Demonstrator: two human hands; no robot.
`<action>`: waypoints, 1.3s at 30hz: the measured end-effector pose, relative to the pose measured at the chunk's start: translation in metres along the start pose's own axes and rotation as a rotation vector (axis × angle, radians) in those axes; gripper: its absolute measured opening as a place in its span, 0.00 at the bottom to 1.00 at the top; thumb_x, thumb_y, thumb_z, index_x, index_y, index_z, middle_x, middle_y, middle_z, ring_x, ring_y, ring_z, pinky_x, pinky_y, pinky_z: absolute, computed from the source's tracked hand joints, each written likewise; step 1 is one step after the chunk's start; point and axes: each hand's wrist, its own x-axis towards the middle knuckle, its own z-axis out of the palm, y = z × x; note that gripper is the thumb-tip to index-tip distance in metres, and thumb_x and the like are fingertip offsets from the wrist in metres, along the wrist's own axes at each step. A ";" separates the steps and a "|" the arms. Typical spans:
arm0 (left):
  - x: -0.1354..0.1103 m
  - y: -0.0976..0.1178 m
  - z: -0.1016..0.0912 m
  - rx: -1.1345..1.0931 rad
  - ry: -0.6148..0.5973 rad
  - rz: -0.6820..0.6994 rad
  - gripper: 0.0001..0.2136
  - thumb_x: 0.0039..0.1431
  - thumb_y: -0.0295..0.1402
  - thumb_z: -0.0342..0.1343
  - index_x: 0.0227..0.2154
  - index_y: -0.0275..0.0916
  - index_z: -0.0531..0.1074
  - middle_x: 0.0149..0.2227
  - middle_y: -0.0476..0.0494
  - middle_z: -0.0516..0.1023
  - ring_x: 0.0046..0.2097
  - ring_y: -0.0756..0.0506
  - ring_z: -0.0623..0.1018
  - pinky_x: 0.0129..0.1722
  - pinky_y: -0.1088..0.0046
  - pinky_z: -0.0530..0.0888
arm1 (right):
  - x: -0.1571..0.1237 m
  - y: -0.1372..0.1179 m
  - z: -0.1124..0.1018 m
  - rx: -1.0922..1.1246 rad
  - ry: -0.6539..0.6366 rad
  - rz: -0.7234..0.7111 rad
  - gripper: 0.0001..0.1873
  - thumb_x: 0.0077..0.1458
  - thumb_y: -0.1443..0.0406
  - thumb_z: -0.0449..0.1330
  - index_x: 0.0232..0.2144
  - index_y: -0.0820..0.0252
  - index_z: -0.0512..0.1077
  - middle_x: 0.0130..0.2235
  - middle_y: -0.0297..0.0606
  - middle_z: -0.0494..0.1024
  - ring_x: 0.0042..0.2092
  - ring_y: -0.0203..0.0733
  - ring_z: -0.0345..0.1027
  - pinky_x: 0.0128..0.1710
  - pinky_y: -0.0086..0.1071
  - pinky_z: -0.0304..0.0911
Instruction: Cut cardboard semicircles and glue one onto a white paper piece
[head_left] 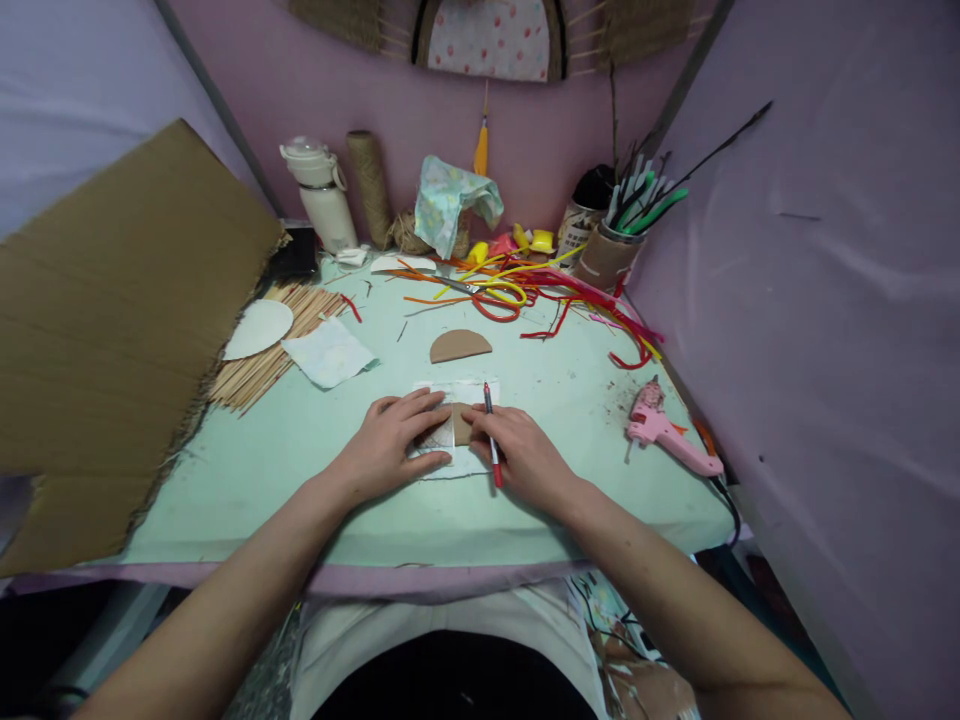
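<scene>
My left hand (394, 440) lies flat with fingers spread on a white patterned piece of fabric (471, 462) in the middle of the pale green table (300, 470). A small brown cardboard piece (460, 424) sits on that fabric between my hands. My right hand (521, 452) is closed round a red pen (490, 432), whose tip points away from me at the cardboard's edge. A brown half-round cardboard shape (460, 345) rests a little farther back.
A pink glue gun (666, 430) lies at the right edge. Red, orange and yellow strips (540, 290) tangle at the back. A large cardboard sheet (112, 320), thin sticks (262, 350), a white half-round (259, 328) and fabric (330, 352) lie left. A bottle (324, 195) and tool cup (611, 250) stand behind.
</scene>
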 end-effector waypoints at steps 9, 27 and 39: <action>0.000 0.000 0.000 -0.017 0.008 -0.001 0.25 0.62 0.47 0.53 0.61 0.49 0.63 0.66 0.42 0.62 0.67 0.36 0.60 0.60 0.52 0.57 | 0.001 -0.001 -0.001 -0.009 -0.007 0.009 0.06 0.61 0.71 0.55 0.39 0.57 0.69 0.43 0.44 0.79 0.49 0.48 0.71 0.48 0.44 0.64; 0.000 0.000 0.000 -0.026 0.013 0.005 0.26 0.61 0.47 0.54 0.61 0.49 0.63 0.66 0.41 0.62 0.67 0.36 0.61 0.60 0.53 0.58 | 0.002 -0.008 -0.003 0.159 0.218 0.098 0.11 0.66 0.65 0.50 0.48 0.55 0.69 0.48 0.42 0.79 0.48 0.44 0.72 0.49 0.41 0.65; -0.001 -0.003 0.003 -0.030 0.033 0.014 0.26 0.61 0.48 0.54 0.60 0.46 0.65 0.66 0.39 0.63 0.67 0.36 0.61 0.60 0.53 0.57 | 0.028 -0.019 0.007 0.429 0.313 0.407 0.10 0.62 0.62 0.53 0.35 0.57 0.73 0.35 0.35 0.78 0.38 0.40 0.71 0.39 0.32 0.64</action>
